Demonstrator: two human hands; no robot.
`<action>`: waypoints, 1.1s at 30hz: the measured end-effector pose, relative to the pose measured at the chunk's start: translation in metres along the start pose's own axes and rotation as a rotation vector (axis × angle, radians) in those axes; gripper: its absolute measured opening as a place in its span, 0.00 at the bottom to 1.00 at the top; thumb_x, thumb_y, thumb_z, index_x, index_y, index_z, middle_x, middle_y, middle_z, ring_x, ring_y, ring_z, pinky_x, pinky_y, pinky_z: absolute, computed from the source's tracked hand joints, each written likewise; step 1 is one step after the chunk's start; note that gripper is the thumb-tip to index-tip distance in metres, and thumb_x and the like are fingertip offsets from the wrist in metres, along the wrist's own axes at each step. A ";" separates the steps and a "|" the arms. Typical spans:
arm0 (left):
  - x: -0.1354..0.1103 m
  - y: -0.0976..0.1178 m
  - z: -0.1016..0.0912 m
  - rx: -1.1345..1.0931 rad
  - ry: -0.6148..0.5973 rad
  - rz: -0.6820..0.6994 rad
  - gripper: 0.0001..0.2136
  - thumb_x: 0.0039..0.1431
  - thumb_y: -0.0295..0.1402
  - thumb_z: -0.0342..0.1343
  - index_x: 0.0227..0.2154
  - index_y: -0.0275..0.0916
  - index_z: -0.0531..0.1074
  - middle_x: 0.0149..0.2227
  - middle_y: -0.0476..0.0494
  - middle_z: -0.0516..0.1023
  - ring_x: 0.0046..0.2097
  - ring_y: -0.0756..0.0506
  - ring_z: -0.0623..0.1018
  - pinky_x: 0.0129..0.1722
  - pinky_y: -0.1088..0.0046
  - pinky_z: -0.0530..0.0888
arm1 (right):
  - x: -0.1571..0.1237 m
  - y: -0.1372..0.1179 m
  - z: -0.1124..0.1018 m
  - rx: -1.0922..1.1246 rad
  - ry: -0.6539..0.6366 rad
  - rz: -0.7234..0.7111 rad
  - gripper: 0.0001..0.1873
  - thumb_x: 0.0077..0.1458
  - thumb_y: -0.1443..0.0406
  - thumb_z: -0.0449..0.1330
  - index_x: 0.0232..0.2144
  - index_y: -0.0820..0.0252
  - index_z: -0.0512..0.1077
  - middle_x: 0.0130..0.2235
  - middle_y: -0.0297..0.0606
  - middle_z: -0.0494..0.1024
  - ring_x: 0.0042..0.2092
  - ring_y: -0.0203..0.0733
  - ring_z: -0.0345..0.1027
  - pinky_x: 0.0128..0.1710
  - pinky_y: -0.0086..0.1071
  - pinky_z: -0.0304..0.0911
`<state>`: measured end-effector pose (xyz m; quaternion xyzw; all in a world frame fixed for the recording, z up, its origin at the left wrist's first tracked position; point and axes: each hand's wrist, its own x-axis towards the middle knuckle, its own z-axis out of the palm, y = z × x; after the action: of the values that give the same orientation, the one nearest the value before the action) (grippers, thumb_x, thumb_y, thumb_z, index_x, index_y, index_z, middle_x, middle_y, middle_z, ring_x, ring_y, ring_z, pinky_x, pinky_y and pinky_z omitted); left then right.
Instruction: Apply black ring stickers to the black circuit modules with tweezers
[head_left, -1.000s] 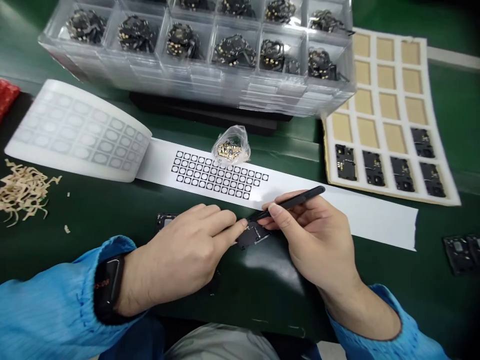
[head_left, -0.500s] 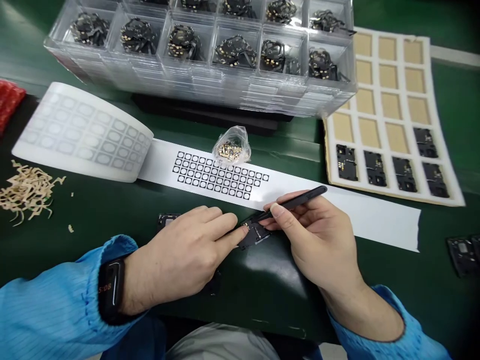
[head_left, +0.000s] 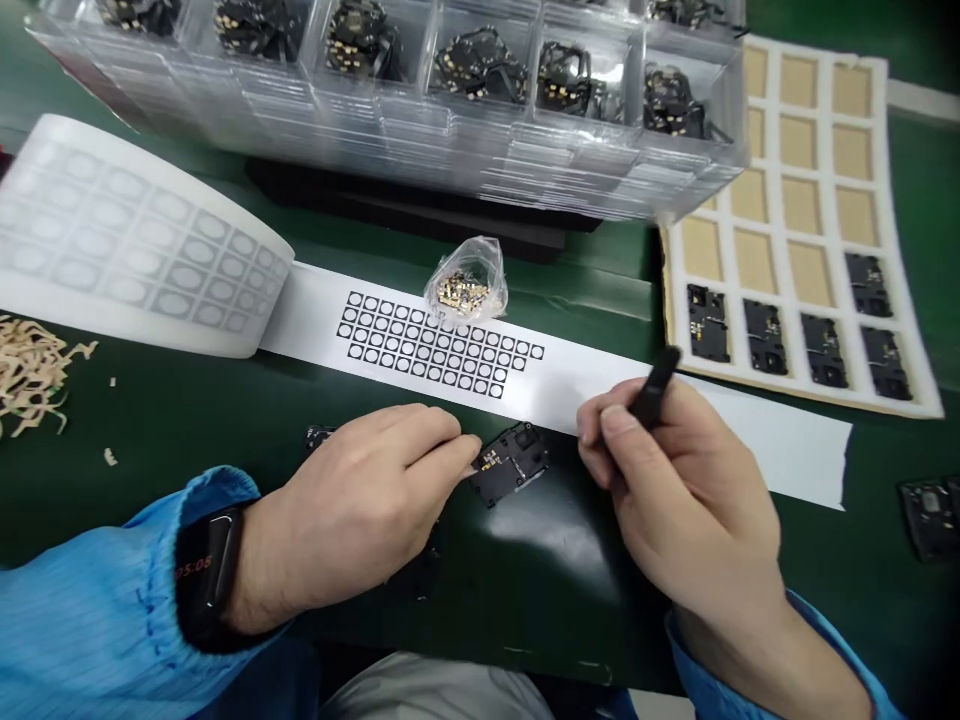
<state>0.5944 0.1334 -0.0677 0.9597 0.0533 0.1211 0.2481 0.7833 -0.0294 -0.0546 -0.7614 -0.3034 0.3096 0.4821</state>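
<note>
A black speaker-like module (head_left: 517,462) with small gold contacts lies tilted in front of the white paper strip. At its left corner, the fingertips of my left hand (head_left: 360,500) are pinched closed on its edge. To the right of the module, clear of it, my right hand (head_left: 690,500) is wrapped round black tweezers (head_left: 658,388); their tips are hidden behind the fingers. Another black part (head_left: 318,437) shows partly behind my left hand, and a dark piece (head_left: 420,578) lies under its wrist side.
A sticker strip (head_left: 427,345) runs across the table, curling up at left. On it sits a clear bag (head_left: 466,290) of gold pieces. Stacked clear bins (head_left: 420,150) stand behind. A foam tray (head_left: 817,270) holds several modules at right. Paper scraps (head_left: 34,375) lie left, another module (head_left: 930,515) far right.
My right hand with the tweezers has drawn back to the right, away from the module. My left index finger has shifted off the module's face to its left edge. The camera view has moved slightly.
</note>
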 end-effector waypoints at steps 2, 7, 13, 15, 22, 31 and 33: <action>0.002 0.000 0.003 -0.043 -0.025 -0.072 0.07 0.70 0.24 0.55 0.44 0.34 0.78 0.41 0.43 0.78 0.40 0.45 0.77 0.39 0.65 0.74 | 0.001 -0.005 -0.002 -0.196 -0.103 0.028 0.05 0.63 0.63 0.65 0.34 0.55 0.74 0.29 0.31 0.77 0.28 0.35 0.69 0.25 0.27 0.64; 0.012 0.000 0.006 -0.129 -0.067 -0.192 0.10 0.73 0.29 0.53 0.37 0.38 0.78 0.36 0.47 0.75 0.37 0.46 0.74 0.37 0.64 0.71 | 0.001 -0.013 0.008 -0.394 -0.222 0.034 0.10 0.60 0.63 0.68 0.27 0.56 0.76 0.23 0.27 0.74 0.23 0.32 0.65 0.23 0.27 0.59; 0.014 0.004 0.008 -0.119 -0.051 -0.209 0.10 0.71 0.27 0.54 0.32 0.39 0.77 0.32 0.49 0.72 0.35 0.45 0.72 0.36 0.62 0.68 | 0.002 -0.013 0.015 -0.455 -0.201 0.045 0.09 0.59 0.63 0.69 0.26 0.55 0.78 0.22 0.26 0.75 0.24 0.31 0.66 0.24 0.27 0.59; 0.015 0.004 0.009 -0.120 -0.051 -0.205 0.10 0.70 0.26 0.54 0.32 0.39 0.76 0.32 0.48 0.73 0.35 0.45 0.73 0.36 0.62 0.68 | 0.002 -0.012 0.016 -0.481 -0.201 0.040 0.10 0.59 0.63 0.69 0.25 0.55 0.78 0.22 0.26 0.74 0.24 0.31 0.65 0.23 0.27 0.59; 0.016 0.005 0.011 -0.119 -0.030 -0.190 0.10 0.66 0.24 0.56 0.28 0.39 0.75 0.30 0.48 0.73 0.33 0.45 0.72 0.33 0.62 0.67 | 0.003 -0.012 0.015 -0.504 -0.210 0.028 0.12 0.59 0.61 0.69 0.24 0.55 0.77 0.21 0.27 0.73 0.23 0.32 0.63 0.22 0.28 0.57; 0.015 0.004 0.014 -0.124 -0.030 -0.192 0.09 0.65 0.23 0.56 0.29 0.39 0.75 0.31 0.48 0.73 0.33 0.45 0.73 0.32 0.61 0.68 | 0.004 -0.013 0.017 -0.525 -0.216 0.012 0.12 0.59 0.63 0.69 0.24 0.55 0.76 0.21 0.26 0.74 0.22 0.32 0.64 0.22 0.28 0.58; 0.016 0.004 0.014 -0.120 -0.031 -0.194 0.09 0.65 0.24 0.56 0.29 0.39 0.75 0.30 0.48 0.73 0.33 0.45 0.73 0.32 0.62 0.68 | 0.004 -0.014 0.018 -0.527 -0.222 0.001 0.12 0.59 0.64 0.69 0.24 0.56 0.76 0.21 0.26 0.74 0.22 0.32 0.65 0.22 0.28 0.58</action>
<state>0.6135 0.1259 -0.0740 0.9353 0.1346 0.0848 0.3162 0.7702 -0.0115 -0.0484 -0.8221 -0.4240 0.3018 0.2311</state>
